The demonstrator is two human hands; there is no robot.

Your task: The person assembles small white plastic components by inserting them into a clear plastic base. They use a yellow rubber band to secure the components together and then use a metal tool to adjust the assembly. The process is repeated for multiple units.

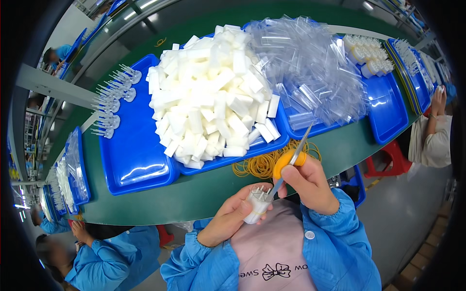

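Observation:
Near my chest, my left hand point(233, 218) is closed around a small white foam-wrapped part point(257, 206). Several thin metal pins stick up from its top, and a thin yellowish band appears to circle it. My right hand point(308, 184) grips slim metal tweezers point(301, 144). One end points up and away to the right; the other reaches down to the pins of the white part. An orange covering point(286, 164) curves over the fingers at the tweezers; whether it is a finger cot or part of the tool, I cannot tell.
Ahead, blue trays hold heaped white foam pieces point(208, 97) and clear plastic sleeves point(310, 68). Yellow rubber bands point(259, 164) lie at their front. Pinned parts point(114, 99) line the left tray point(138, 160). White parts point(371, 53) sit far right. Co-workers point(109, 257) sit at both sides.

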